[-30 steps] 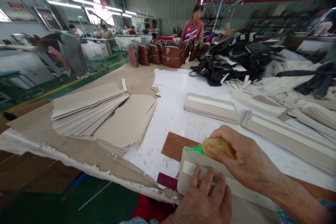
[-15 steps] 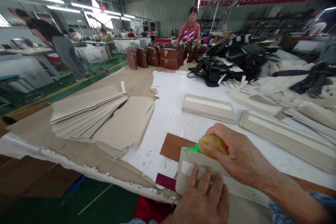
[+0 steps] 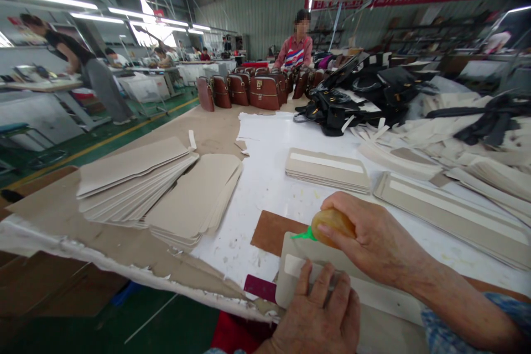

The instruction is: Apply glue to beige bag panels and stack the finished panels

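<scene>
My right hand (image 3: 369, 238) is wrapped round a yellowish squeeze bottle (image 3: 334, 227) with a green nozzle (image 3: 304, 234). Its tip points left, at the upper left corner of a beige panel (image 3: 286, 282); whether it touches the surface I cannot tell. Fingers spread, my left hand (image 3: 321, 310) lies flat on that panel, over a white strip (image 3: 375, 293) running along it. A brown leather-like piece (image 3: 269, 232) shows from under the panel's far edge. Beside its left edge lies a small maroon piece (image 3: 260, 288).
Fanned beige panels (image 3: 133, 177) and another beige stack (image 3: 193, 193) lie to the left. Panels with white strips (image 3: 327, 171) and a longer stack (image 3: 452, 221) lie beyond my hands. Black bags (image 3: 357, 94) and brown bags (image 3: 265, 91) stand farther back, with a person (image 3: 295, 50) behind them.
The whole view has shifted slightly. My hands, the squeeze bottle and the panel keep nearly the same places relative to each other. A person at the far left has bent an arm toward a table.
</scene>
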Tool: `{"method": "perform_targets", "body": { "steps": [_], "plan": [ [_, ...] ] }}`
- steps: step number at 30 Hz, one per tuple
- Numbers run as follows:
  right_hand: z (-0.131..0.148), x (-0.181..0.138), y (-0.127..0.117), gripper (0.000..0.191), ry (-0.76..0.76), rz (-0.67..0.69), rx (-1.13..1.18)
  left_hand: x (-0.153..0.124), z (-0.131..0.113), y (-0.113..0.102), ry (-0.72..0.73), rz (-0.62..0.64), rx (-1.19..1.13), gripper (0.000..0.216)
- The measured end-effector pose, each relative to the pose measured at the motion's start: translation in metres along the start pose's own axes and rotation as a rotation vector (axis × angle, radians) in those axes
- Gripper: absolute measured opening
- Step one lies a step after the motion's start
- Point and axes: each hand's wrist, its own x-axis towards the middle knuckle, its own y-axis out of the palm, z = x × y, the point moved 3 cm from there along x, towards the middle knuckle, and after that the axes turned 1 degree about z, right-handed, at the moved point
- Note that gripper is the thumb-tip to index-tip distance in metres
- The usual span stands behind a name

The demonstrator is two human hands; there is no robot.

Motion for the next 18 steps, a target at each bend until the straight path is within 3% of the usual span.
{"method": "perform_targets", "body": {
  "steps": [18],
  "plan": [
    [-0.0101,-0.0059,-0.0097,0.022,0.066,0.014,-0.032,0.0017,0.0007,-0.0021,0.007,0.02,-0.006,0.028]
  ]
}}
